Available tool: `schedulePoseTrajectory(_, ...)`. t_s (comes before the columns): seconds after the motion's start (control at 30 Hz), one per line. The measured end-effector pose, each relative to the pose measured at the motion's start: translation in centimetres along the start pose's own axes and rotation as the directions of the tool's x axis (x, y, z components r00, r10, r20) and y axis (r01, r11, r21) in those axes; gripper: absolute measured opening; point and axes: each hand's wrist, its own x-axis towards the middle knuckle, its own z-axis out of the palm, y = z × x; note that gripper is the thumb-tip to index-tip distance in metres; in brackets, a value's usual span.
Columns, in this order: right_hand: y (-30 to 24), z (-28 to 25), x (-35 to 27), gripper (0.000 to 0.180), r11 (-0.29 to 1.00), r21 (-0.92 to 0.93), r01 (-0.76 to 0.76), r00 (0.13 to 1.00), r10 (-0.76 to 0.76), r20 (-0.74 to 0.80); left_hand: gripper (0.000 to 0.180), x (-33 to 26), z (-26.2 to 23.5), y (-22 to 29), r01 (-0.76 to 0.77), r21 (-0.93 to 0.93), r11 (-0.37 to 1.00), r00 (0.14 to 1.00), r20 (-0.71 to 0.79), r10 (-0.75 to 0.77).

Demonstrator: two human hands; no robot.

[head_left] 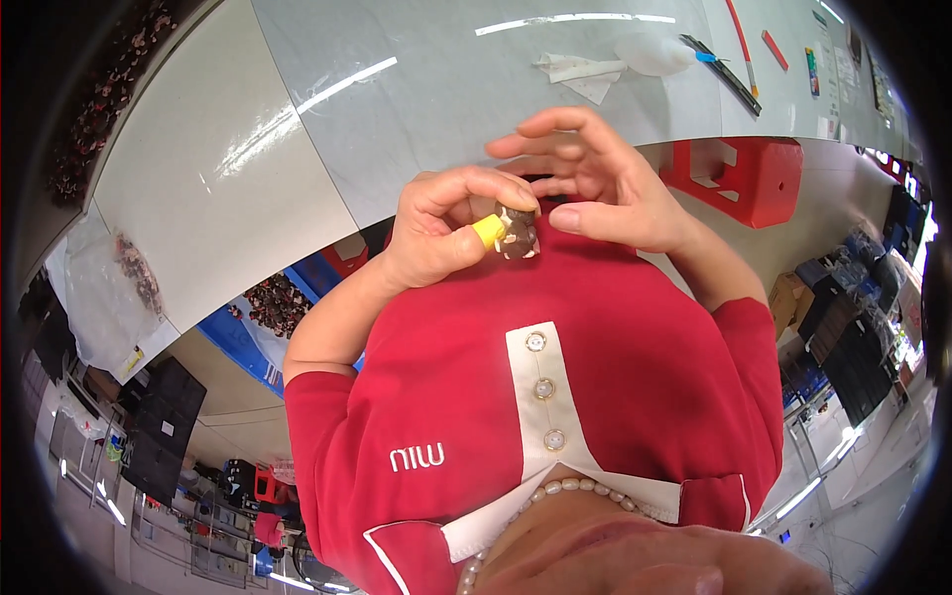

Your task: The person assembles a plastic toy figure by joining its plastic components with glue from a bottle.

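My left hand (436, 220) pinches a small dark brown lump with pale cream patches (518, 234) between thumb and forefinger, in front of my chest. A yellow wrap (488, 231) shows at the thumb's tip, beside the lump; whether it sits on the thumb or on the piece is hard to tell. To the right of it, my right hand (615, 193) is held open, fingers spread and slightly curved. Its thumb points at the lump but seems apart from it. The left hand's lower fingers are partly hidden behind the forefinger.
Ahead is a glossy pale table (397, 119). Crumpled white tissue (585, 74), a black bar-shaped tool (729, 79) and a red-handled brush (742, 45) lie on it. A red plastic stool (754, 183) stands right. Leftward are a clear bag (99, 297) and blue crate (233, 337) with dark pieces (276, 302).
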Motion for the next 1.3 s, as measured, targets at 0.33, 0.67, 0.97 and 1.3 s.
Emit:
schedulePoseTrajectory(0.33,-0.8,0.1,1.1,0.039,0.978,-0.015,-0.209,0.959,0.208,0.193,0.032,-0.5,0.2,-0.1,-0.001,0.102,0.995,1.000,-0.010,0.002)
schedulePoseTrajectory(0.67,-1.0,-0.2,1.0,0.028,0.959,0.012,-0.284,0.940,0.276,0.198,0.035,-0.2,0.4,0.2,0.074,0.162,0.984,0.997,0.004,-0.076)
schedulePoseTrajectory(0.97,-0.5,0.0,0.8,0.037,0.940,0.045,-0.337,0.936,0.329,0.127,0.065,-0.1,0.8,-0.4,0.175,-0.037,0.984,0.981,-0.077,-0.178)
schedulePoseTrajectory(1.3,0.2,-0.5,0.3,0.028,0.920,0.057,-0.388,0.914,0.376,0.153,0.088,-0.1,0.5,-0.1,0.278,-0.055,0.959,0.959,-0.034,-0.280)
